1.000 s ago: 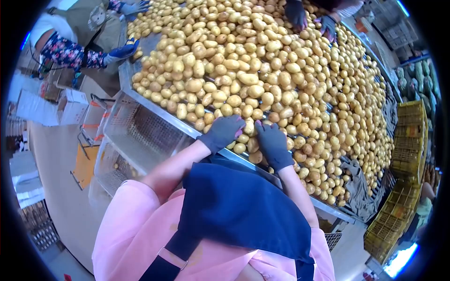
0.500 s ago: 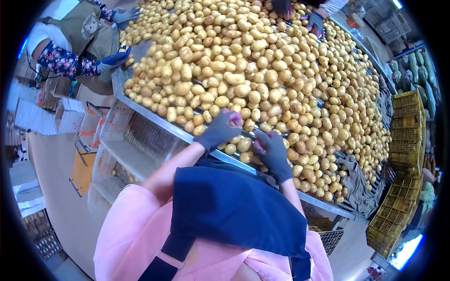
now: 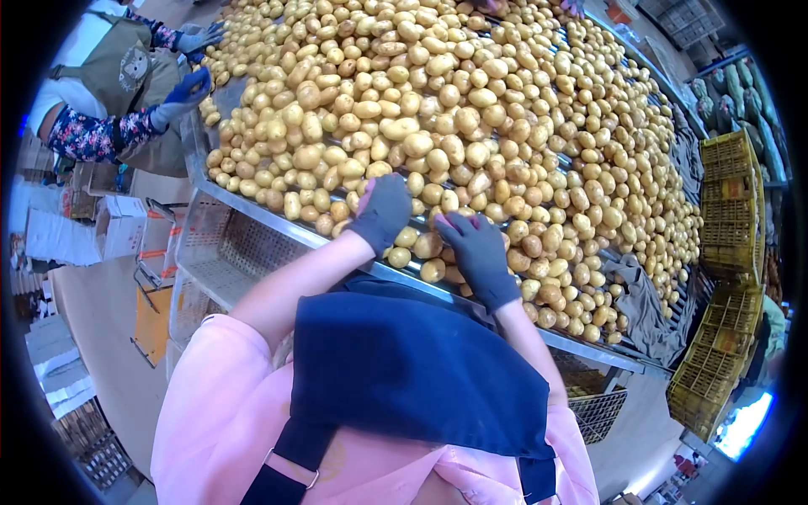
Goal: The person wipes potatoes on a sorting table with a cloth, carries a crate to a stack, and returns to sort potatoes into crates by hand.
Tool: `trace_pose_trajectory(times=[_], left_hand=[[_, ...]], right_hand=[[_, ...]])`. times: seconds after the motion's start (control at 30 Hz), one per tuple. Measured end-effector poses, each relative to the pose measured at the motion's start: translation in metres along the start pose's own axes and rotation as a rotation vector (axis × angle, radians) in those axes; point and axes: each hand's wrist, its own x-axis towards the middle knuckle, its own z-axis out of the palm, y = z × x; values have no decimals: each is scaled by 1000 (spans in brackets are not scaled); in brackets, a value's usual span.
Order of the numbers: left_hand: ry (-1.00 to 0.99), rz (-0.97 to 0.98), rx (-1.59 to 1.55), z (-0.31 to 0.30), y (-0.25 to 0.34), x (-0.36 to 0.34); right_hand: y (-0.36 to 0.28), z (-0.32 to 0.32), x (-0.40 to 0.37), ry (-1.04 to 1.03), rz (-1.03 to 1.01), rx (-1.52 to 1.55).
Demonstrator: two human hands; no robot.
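Note:
Many yellow potatoes (image 3: 404, 128) cover a roller table, whose metal edge (image 3: 286, 225) runs just in front of me. My left hand (image 3: 385, 212), in a dark glove, is over the potatoes near this edge; its fingers curl inward and face away, so what they hold, if anything, is hidden. To the right, my right hand (image 3: 477, 254), gloved too, lies palm down over the potatoes with its fingers bent and slightly apart, touching the pile. A few potatoes lie between the two hands.
At the upper left a co-worker's gloved hand (image 3: 187, 88) is raised beside the pile. A clear plastic crate (image 3: 220, 269) stands below the table edge on the left. Yellow crates (image 3: 728, 210) stand at the right, near a grey cloth (image 3: 644, 307) on the rollers.
My left hand has moved left and turned, hiding its fingertips. My right hand has shifted slightly left and flattened. The view has shifted, and the co-workers' hands at the top are now mostly out of frame.

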Motion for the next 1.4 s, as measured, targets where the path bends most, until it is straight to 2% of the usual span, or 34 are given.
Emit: trace_pose_trajectory(times=[0.03, 0.1, 0.17, 0.23, 0.3, 0.37, 0.4, 0.43, 0.5, 0.53, 0.57, 0.6, 0.63, 0.67, 0.7, 0.77, 0.8, 0.83, 0.87, 0.9, 0.93, 0.97, 1.0, 1.03, 1.1, 1.13, 1.17, 1.23, 1.27, 1.3, 1.33, 1.4], left_hand=[[4, -7, 11, -2, 4, 1], [-59, 10, -100, -5, 1, -1], [-97, -61, -137, -7, 0, -2], [-119, -136, -169, -6, 2, -2], [-147, -194, -141, 5, 9, -2], [-246, -340, -177, -27, 14, 3], [-323, -345, -138, -22, 17, 7], [-273, -258, -85, -17, 15, 6], [-261, -243, -285, -13, 4, 5], [-255, -244, -288, -20, -5, 1], [-179, -226, -636, -28, -16, -5], [-98, -200, -982, -36, -24, -10], [-444, -447, -1757, -42, -28, -12], [-340, -450, -2155, -37, -32, -22], [-210, -444, -2547, -32, -32, -33], [-34, -435, -3090, -52, -27, -42], [-19, -295, -3177, -68, -26, -49], [28, -199, -3232, -75, -24, -54], [154, -297, -3190, -68, -25, -60], [273, -391, -3142, -61, -27, -66], [289, -638, -3138, -65, -37, -76], [218, -213, -3275, -72, -49, -83], [661, -453, -3079, -63, -51, -94], [714, -365, -3108, -70, -64, -109], [812, -175, -3162, -82, -89, -139], [917, -226, -3080, -81, -102, -160], [1058, -381, -2937, -74, -114, -186], [1246, -707, -2627, -59, -140, -234], [1297, -823, -2534, -51, -151, -252], [1293, -829, -2537, -42, -161, -267], [1388, -1073, -2426, -33, -171, -280], [1501, -1286, -2312, -14, -182, -289]], right_hand=[[1, 3, 8, 7, -10, 3], [-1, 18, 27, -420, 22, -294], [4, 34, 24, -334, -60, -246], [-2, 35, 21, -226, -32, -307], [-9, 31, 22, -292, -47, -333], [-10, 42, 23, -284, 41, -385], [-10, 46, 25, -287, 52, -406], [-10, 48, 26, -287, 36, -405], [-7, 48, 27, -281, 73, -307], [-4, 41, 25, -326, 120, -180], [0, 34, 24, -367, 172, -55], [5, 31, 18, -301, 293, 314], [7, 27, 17, -226, 405, 683], [6, 23, 19, -230, 401, 680], [-2, 14, 24, -100, 457, 835], [-23, -5, 40, 176, 566, 1141], [-38, -7, 52, 233, 418, 1084], [-42, -1, 60, 74, 325, 1119], [-85, -43, 81, -220, 304, 1508], [-90, -28, 87, -148, -69, 953], [-97, -16, 93, 88, -328, 385], [-106, -12, 98, -17, -347, 307], [-112, -1, 97, 28, -366, 321], [-112, 10, 96, 72, -389, 335], [-107, 11, 94, 20, -364, 399], [-103, 11, 92, -28, -338, 470], [-94, 16, 86, -32, -334, 472], [-65, 25, 67, -59, -131, 580], [-54, 23, 57, -60, -127, 580], [-44, 20, 44, -77, 38, 618], [-34, 17, 31, -94, 201, 654], [-14, 15, 7, -53, 260, 568]])
